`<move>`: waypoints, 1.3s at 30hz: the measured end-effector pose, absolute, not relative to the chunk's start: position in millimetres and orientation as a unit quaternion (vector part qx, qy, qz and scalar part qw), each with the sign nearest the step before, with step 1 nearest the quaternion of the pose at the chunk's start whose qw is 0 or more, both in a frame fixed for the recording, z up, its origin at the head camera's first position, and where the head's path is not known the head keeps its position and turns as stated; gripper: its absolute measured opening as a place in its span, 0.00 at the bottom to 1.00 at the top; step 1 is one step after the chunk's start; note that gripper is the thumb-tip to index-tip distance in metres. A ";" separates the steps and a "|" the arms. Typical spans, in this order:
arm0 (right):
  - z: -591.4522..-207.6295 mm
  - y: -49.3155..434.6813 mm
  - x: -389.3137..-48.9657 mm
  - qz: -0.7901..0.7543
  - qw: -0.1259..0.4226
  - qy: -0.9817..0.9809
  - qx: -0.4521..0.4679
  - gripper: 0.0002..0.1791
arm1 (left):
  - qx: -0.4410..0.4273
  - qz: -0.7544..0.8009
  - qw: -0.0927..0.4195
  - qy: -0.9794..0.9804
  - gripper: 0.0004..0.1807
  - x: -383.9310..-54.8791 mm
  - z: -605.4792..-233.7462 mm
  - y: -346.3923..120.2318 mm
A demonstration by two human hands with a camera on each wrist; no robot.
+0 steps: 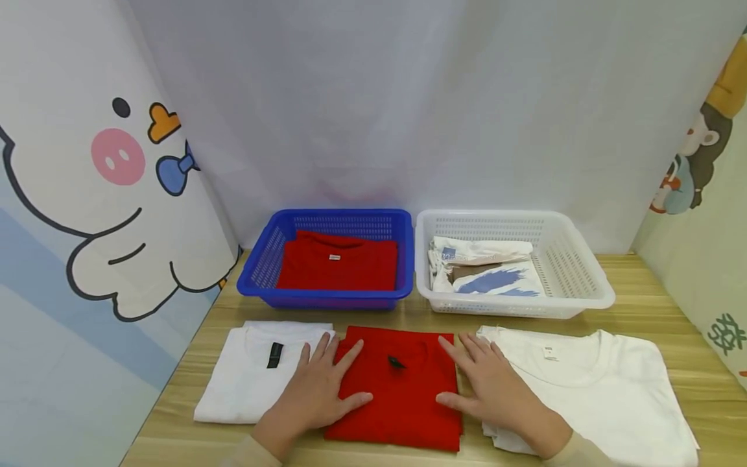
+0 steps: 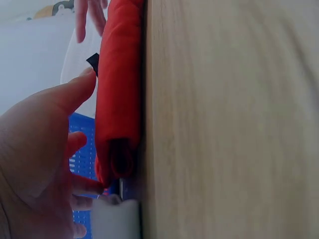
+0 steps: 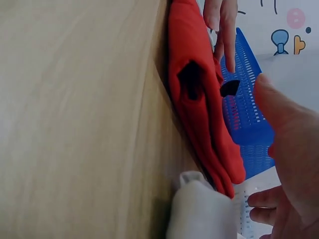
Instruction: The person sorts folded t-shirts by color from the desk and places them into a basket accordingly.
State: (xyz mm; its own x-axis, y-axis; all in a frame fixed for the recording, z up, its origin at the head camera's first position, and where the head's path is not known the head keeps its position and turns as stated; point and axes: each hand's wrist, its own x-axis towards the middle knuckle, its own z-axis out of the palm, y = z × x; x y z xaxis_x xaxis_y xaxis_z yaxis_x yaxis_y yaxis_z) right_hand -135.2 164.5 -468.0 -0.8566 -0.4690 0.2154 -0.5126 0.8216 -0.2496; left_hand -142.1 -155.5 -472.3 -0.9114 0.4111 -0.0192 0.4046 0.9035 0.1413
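Left hand: fingers spread at the red shirt's left edge, gripping nothing.
Right hand: spread wide at the right edge, empty too!
Red shirt: folded, between left white shirt and right white shirt.
Room: slim table strip before blue basket.

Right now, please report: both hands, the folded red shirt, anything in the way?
Left hand, right hand: fingers spread, gripping nothing. Folded red fabric shirt: flat on wooden table between them. Close by: folded white fabric shirt left, another white shirt right.

Left hand and right hand are splayed.
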 end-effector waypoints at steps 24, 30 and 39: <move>-484.5 140.2 -124.0 0.095 -0.007 -0.973 0.211 0.51 | 0.189 0.051 0.074 0.978 0.53 -139.8 -472.6 -136.4; -487.3 138.2 -123.0 0.125 0.009 -0.967 0.220 0.50 | 0.182 0.104 0.110 0.972 0.52 -140.5 -468.9 -132.8; -485.0 130.2 -119.4 0.231 0.008 -0.954 0.193 0.52 | 0.174 0.208 0.106 0.957 0.49 -141.6 -467.7 -129.4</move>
